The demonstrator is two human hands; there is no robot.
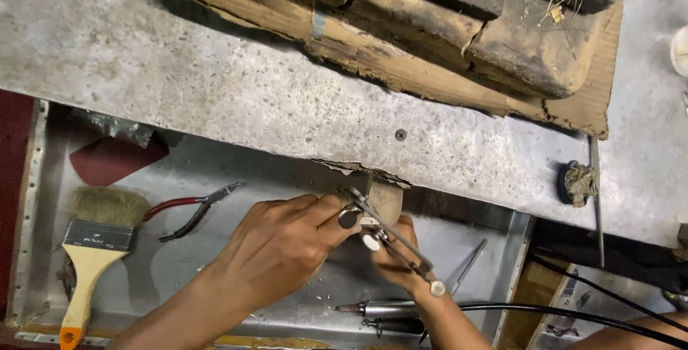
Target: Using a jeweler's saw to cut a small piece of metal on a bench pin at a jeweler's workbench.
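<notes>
My left hand (279, 244) reaches in from the lower left and pinches a small round metal piece (349, 218) at its fingertips, next to a wooden bench peg (388, 199) that sticks out from the bench edge. Mostly hidden behind the left hand, my right hand (398, 251) grips a thin metal frame tool with round screw knobs (401, 246). That tool runs diagonally from the peg down to the right and crosses the small piece. Whether it touches the piece I cannot tell.
Below the grey bench top (215, 85) sits a metal tray (172, 264) holding a wide paint brush (97, 239), red-handled pliers (190, 210), a dark red sheet (115, 158), tweezers (467, 267) and a cabled handpiece (387, 310). Charred wooden blocks (430, 27) lie on the bench.
</notes>
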